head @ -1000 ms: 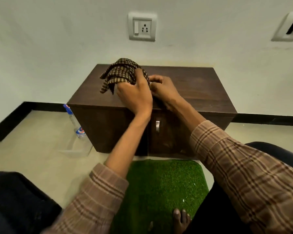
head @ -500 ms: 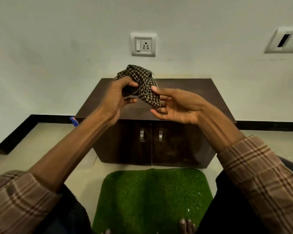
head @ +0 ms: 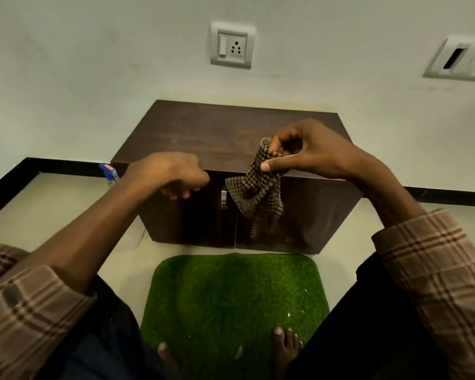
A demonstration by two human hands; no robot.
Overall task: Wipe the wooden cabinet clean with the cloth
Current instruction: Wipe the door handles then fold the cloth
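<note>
A low dark wooden cabinet (head: pixel 209 133) with two doors stands against the wall. My right hand (head: pixel 310 152) pinches the top of a brown checked cloth (head: pixel 255 193), which hangs down in front of the cabinet's right door, clear of the top. My left hand (head: pixel 170 174) hovers by the cabinet's front top edge with its fingers curled and nothing in it. A metal door handle (head: pixel 224 198) shows between my hands; the other handle is hidden behind the cloth.
A clear bottle with a blue cap (head: pixel 109 172) stands on the floor left of the cabinet. A green grass-like mat (head: pixel 231 297) lies in front of it, with my toes on its near edge. Wall sockets (head: pixel 232 45) sit above.
My left hand has let go of the cloth and dropped to the left. My right hand has taken the cloth and now holds it hanging in front of the right door.
</note>
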